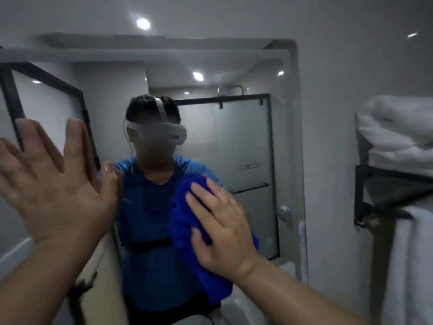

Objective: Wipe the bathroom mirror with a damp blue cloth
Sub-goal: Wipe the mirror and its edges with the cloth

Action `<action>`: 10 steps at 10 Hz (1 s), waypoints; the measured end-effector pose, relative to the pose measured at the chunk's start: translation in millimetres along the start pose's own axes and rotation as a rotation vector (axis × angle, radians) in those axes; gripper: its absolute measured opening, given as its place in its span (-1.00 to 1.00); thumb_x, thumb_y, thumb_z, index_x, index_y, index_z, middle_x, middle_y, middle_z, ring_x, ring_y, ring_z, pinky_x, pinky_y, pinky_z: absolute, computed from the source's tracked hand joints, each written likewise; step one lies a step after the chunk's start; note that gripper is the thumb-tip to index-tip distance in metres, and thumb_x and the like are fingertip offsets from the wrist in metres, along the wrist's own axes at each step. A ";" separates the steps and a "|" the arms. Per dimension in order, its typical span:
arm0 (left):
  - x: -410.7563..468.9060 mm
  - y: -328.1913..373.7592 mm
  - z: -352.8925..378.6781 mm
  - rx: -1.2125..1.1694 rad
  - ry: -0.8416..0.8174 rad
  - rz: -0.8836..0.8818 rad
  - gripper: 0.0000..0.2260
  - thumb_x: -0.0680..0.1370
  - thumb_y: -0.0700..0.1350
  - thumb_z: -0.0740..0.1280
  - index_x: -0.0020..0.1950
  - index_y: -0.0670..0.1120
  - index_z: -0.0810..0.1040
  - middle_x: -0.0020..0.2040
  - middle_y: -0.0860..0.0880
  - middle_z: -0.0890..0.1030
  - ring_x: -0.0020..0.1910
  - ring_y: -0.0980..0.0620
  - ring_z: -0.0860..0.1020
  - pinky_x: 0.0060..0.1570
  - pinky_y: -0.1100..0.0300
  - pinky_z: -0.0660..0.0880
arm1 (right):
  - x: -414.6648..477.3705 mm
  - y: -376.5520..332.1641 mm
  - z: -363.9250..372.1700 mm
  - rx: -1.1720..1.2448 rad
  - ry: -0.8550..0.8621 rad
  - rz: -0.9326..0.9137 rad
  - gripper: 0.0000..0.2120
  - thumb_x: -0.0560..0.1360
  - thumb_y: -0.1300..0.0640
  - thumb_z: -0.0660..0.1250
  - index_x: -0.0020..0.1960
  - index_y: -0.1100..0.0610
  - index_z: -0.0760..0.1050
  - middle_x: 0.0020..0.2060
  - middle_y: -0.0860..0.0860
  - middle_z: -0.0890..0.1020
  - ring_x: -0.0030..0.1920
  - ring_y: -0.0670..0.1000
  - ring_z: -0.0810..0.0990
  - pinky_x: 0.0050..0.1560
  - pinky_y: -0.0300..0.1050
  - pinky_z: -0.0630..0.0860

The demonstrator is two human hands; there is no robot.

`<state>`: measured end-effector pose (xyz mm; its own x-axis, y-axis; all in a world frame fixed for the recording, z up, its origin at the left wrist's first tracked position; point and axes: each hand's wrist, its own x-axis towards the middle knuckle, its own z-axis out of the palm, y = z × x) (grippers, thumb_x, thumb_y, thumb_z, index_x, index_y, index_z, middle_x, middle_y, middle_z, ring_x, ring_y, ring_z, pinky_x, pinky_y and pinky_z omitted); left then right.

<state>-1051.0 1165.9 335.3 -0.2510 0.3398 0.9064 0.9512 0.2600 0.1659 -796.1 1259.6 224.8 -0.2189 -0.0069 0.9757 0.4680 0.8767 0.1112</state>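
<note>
Head view recorded one mirror [246,141], one blue cloth [182,214] and two hands. I observed the right hand [225,231] laid flat on the blue cloth, fingers extended, pressing it against the glass in the lower centre of the mirror. Part of the cloth hung below the wrist. The left hand [54,181] was raised at the left side of the mirror, palm toward the glass, all five digits spread and holding nothing. I could not tell whether it touched the surface. The two hands were well apart. To the right of the mirror, one black wall rack [360,195] carried one stack of folded white towels [396,132] on top, and one white hanging towel [412,254] was draped from its rail below.
</note>
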 end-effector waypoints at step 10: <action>3.6 -10.5 11.8 -0.063 0.053 0.065 -0.26 0.62 0.33 0.01 0.75 0.13 -0.12 0.75 -0.14 -0.13 0.70 -0.36 -0.06 0.48 -0.57 0.14 | 38.8 0.3 1.7 0.064 0.086 -0.012 -0.53 0.57 0.11 0.34 0.48 0.14 0.57 0.55 0.04 0.49 0.62 0.12 0.35 0.49 0.21 0.42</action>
<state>-1064.0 1175.0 332.3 -0.1797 0.3056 0.9350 0.9751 0.1808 0.1283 -806.0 1260.4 262.4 -0.1487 -0.0561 0.9873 0.4099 0.9051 0.1132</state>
